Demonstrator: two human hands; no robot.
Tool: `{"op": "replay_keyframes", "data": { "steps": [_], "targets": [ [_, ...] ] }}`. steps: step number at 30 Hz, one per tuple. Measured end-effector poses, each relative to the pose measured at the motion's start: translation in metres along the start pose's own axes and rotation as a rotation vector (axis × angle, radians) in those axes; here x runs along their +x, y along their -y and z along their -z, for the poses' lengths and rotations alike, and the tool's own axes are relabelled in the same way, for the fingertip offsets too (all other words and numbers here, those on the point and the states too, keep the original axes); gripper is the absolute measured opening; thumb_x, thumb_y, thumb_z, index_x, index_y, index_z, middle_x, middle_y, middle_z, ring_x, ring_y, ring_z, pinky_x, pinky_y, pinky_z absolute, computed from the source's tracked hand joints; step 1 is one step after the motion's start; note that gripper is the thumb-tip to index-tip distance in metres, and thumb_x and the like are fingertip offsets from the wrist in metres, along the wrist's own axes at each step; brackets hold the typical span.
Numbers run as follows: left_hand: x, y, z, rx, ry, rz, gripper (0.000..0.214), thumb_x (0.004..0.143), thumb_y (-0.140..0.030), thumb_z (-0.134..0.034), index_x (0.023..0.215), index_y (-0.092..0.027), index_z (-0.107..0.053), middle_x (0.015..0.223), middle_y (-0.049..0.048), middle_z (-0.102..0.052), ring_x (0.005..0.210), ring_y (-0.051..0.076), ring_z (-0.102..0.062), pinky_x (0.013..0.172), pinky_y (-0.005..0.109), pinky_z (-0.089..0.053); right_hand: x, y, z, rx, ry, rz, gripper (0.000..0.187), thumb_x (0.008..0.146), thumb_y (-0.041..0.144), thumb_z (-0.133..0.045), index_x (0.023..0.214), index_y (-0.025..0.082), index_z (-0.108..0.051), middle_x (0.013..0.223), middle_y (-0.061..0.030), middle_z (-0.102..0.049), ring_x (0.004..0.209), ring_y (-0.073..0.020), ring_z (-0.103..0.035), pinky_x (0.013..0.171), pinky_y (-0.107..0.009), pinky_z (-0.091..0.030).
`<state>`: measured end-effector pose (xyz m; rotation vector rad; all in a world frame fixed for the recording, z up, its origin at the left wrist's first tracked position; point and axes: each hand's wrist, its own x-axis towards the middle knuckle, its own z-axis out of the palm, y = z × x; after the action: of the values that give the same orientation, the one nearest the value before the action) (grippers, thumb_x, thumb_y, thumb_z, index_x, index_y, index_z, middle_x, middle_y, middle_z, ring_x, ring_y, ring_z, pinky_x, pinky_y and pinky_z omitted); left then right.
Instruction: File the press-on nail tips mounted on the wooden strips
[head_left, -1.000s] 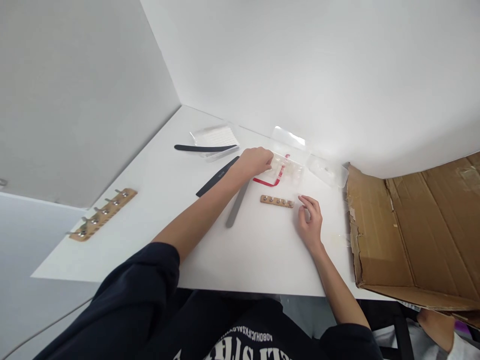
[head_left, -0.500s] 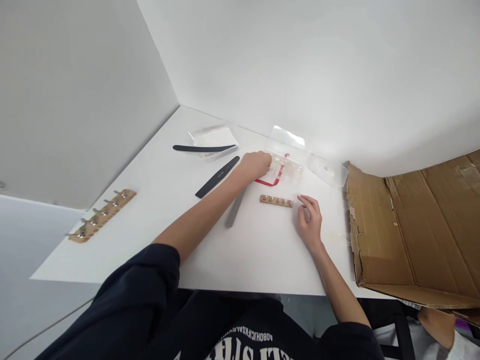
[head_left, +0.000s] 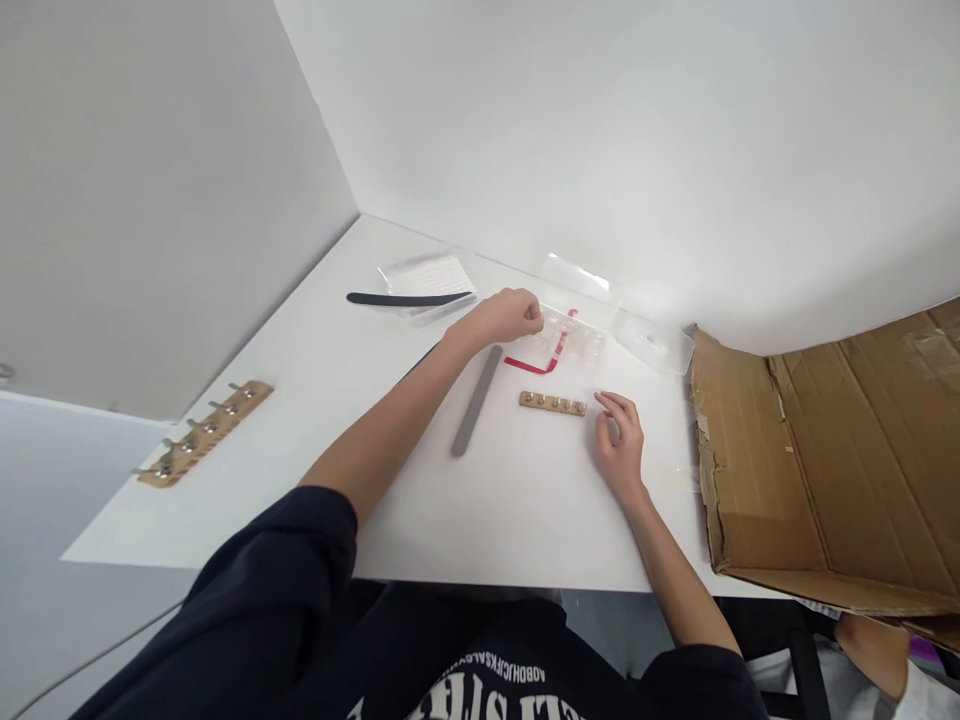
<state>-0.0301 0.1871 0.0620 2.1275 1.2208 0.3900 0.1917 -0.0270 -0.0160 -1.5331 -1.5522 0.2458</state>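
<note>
Head view: our left hand (head_left: pixel 510 316), grip pinched together, meets the left edge of the clear tray (head_left: pixel 583 342), while our right hand (head_left: pixel 622 445), grip loosely apart, rests just right of the studded wooden bar (head_left: pixel 553 402).

The left hand (head_left: pixel 504 316) is reaching across the white table (head_left: pixel 525 510), its fingers curling at the left edge of a clear tray (head_left: pixel 585 345). Whether it is gripping anything is unclear. A studded wooden strip (head_left: pixel 553 403) is lying at the tray's 6 o'clock. The right hand (head_left: pixel 621 445) is resting just beside that strip, at its 4 o'clock, with fingers loosely spread. A grey file (head_left: pixel 476 400) is lying at the strip's 9 o'clock, and a cardboard box (head_left: pixel 825 460) is sitting at the right hand's 3 o'clock.
</note>
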Motion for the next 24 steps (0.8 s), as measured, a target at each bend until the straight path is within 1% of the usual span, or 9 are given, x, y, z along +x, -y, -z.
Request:
{"op": "replay_keyframes", "data": {
  "steps": [2, 5, 8, 10, 13, 18, 21, 24],
  "targets": [
    [0.002, 0.001, 0.008, -0.236, 0.036, -0.021, 0.012, 0.085, -0.026, -0.063, 0.078, -0.018, -0.067, 0.092, 0.0068, -0.078, 0.069, 0.016, -0.063, 0.061, 0.029, -0.046, -0.001, -0.001, 0.0, 0.002, 0.001, 0.001, 0.035, 0.101, 0.02, -0.049, 0.129, 0.025, -0.071, 0.127, -0.0133, -0.066, 0.121, -0.0256, -0.065, 0.097, -0.047, -0.061],
    [0.0, -0.004, 0.017, -0.578, 0.043, -0.084, 0.017, 0.089, -0.029, -0.062, 0.08, -0.015, -0.067, 0.095, 0.0099, -0.078, 0.06, 0.01, -0.054, 0.054, 0.024, -0.041, -0.002, -0.003, 0.001, 0.011, 0.007, 0.005, 0.035, 0.101, 0.019, -0.051, 0.129, 0.026, -0.071, 0.128, -0.013, -0.066, 0.122, -0.0256, -0.065, 0.098, -0.047, -0.061],
    [-0.004, -0.013, 0.022, -0.78, 0.073, -0.164, 0.019, 0.09, -0.03, -0.065, 0.078, -0.014, -0.066, 0.094, 0.0104, -0.077, 0.057, 0.006, -0.049, 0.052, 0.022, -0.039, -0.002, -0.004, 0.001, 0.02, 0.012, 0.002, 0.036, 0.101, 0.019, -0.051, 0.13, 0.026, -0.071, 0.128, -0.0126, -0.066, 0.122, -0.0253, -0.065, 0.098, -0.046, -0.06],
    [-0.007, -0.018, 0.024, -0.844, 0.101, -0.201, 0.02, 0.089, -0.03, -0.068, 0.078, -0.014, -0.066, 0.093, 0.0096, -0.076, 0.056, 0.005, -0.048, 0.052, 0.021, -0.039, -0.001, -0.004, 0.001, 0.026, 0.007, -0.001, 0.035, 0.101, 0.02, -0.051, 0.129, 0.026, -0.071, 0.128, -0.0127, -0.066, 0.122, -0.0251, -0.065, 0.098, -0.046, -0.061],
    [-0.01, -0.023, 0.025, -0.905, 0.13, -0.216, 0.02, 0.088, -0.03, -0.071, 0.076, -0.014, -0.065, 0.09, 0.0087, -0.076, 0.055, 0.005, -0.048, 0.051, 0.021, -0.039, 0.0, -0.003, 0.001, 0.026, 0.005, -0.006, 0.035, 0.101, 0.02, -0.051, 0.129, 0.026, -0.071, 0.127, -0.0129, -0.066, 0.122, -0.0255, -0.065, 0.097, -0.046, -0.061],
    [-0.016, -0.032, 0.031, -0.93, 0.162, -0.258, 0.021, 0.088, -0.03, -0.072, 0.076, -0.015, -0.065, 0.084, 0.0072, -0.074, 0.055, 0.004, -0.049, 0.05, 0.02, -0.038, 0.0, -0.003, 0.002, 0.018, 0.011, -0.009, 0.034, 0.101, 0.021, -0.051, 0.128, 0.026, -0.071, 0.127, -0.0131, -0.066, 0.121, -0.0254, -0.065, 0.098, -0.046, -0.06],
    [-0.025, -0.043, 0.036, -0.925, 0.178, -0.292, 0.021, 0.088, -0.03, -0.073, 0.077, -0.015, -0.065, 0.079, 0.006, -0.073, 0.055, 0.005, -0.05, 0.051, 0.019, -0.039, 0.0, -0.003, 0.002, 0.012, 0.009, -0.007, 0.034, 0.101, 0.021, -0.051, 0.128, 0.025, -0.071, 0.127, -0.0132, -0.066, 0.121, -0.0253, -0.065, 0.099, -0.046, -0.06],
    [-0.037, -0.057, 0.04, -0.938, 0.196, -0.359, 0.023, 0.089, -0.032, -0.075, 0.078, -0.015, -0.064, 0.076, 0.0055, -0.072, 0.053, 0.005, -0.05, 0.052, 0.02, -0.042, -0.001, -0.003, 0.001, 0.007, 0.004, -0.003, 0.034, 0.101, 0.021, -0.051, 0.128, 0.025, -0.071, 0.126, -0.0128, -0.067, 0.121, -0.0252, -0.065, 0.101, -0.047, -0.059]
  ]
}}
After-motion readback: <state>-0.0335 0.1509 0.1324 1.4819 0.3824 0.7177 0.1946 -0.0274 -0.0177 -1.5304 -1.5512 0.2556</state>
